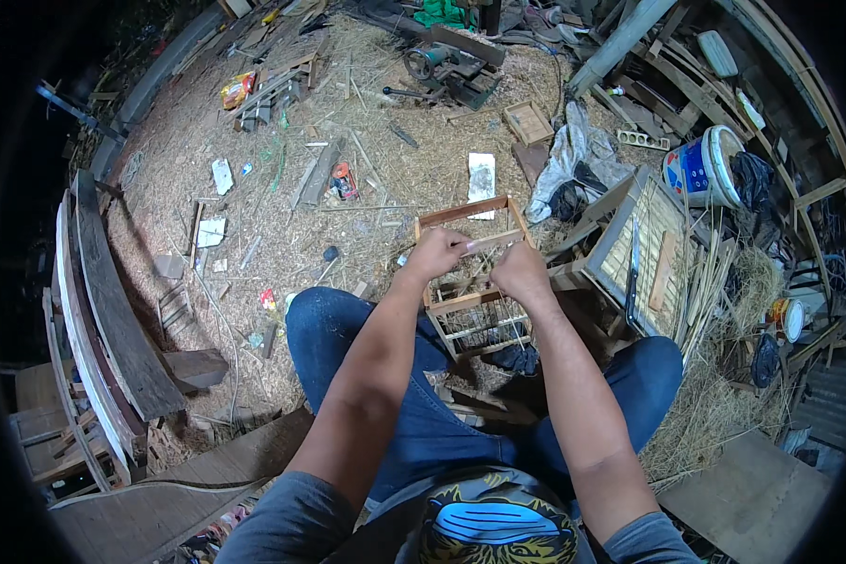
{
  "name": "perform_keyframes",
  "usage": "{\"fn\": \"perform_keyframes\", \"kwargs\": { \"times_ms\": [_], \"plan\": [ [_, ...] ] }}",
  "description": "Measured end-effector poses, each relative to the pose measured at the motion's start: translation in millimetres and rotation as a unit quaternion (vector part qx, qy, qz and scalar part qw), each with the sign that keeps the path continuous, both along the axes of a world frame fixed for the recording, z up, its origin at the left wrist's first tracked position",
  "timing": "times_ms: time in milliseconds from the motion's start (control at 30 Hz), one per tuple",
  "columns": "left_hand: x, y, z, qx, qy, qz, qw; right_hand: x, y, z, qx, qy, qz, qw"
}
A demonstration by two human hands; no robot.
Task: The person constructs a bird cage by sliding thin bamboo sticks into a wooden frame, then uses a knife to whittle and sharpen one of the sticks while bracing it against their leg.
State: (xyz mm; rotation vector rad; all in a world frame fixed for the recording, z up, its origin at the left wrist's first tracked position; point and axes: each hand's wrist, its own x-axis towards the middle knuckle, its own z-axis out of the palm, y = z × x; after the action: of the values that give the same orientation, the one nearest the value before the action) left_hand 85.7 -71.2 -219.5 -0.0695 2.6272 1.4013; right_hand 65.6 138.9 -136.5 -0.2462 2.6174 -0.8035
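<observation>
Between my knees stands a small wooden frame (462,303), box-shaped, with thin slats or rods across its lower part. A light wooden strip (494,242) runs across its open upper part. At the strip's left end, my left hand (437,255) is closed with thumb and fingers pinching it. My right hand (521,272) is curled near the strip's right end, its knuckles up and its fingertips mostly hidden. Both hands are inside the outline of the frame, close to its side bars.
To the right, a slatted wooden crate (620,249) carries a long knife or saw (634,273) and a wooden piece (663,271). A white-and-blue bucket (703,167) stands beyond. Ahead are a green metal machine (451,70), a shallow wooden tray (528,122) and scattered shavings. Curved planks (122,310) lean at left.
</observation>
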Motion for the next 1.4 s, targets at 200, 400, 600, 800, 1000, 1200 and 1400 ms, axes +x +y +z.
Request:
{"fn": "perform_keyframes", "kwargs": {
  "times_ms": [200,400,600,800,1000,1200,1400],
  "plan": [
    [1,-2,-5,0.019,0.005,0.009,1.000,3,-1,-5,-0.007,0.022,-0.010,1.000],
    [0,-2,-9,0.011,0.019,0.005,1.000,-1,1,1,0.008,-0.012,0.015,1.000],
    [0,-2,-12,0.023,0.015,0.011,1.000,5,-10,18,0.078,-0.019,0.002,0.997],
    [1,-2,-6,0.008,0.027,0.005,1.000,10,-22,32,0.138,0.001,0.007,0.990],
    [3,2,0,-0.002,0.018,0.017,1.000,6,-26,23,0.141,0.018,0.003,0.990],
    [4,5,17,-0.007,-0.017,0.027,0.999,14,-17,35,0.162,0.021,0.043,0.986],
    [4,7,14,-0.024,0.009,0.016,1.000,6,-28,20,0.173,0.026,0.026,0.984]
  ]
}}
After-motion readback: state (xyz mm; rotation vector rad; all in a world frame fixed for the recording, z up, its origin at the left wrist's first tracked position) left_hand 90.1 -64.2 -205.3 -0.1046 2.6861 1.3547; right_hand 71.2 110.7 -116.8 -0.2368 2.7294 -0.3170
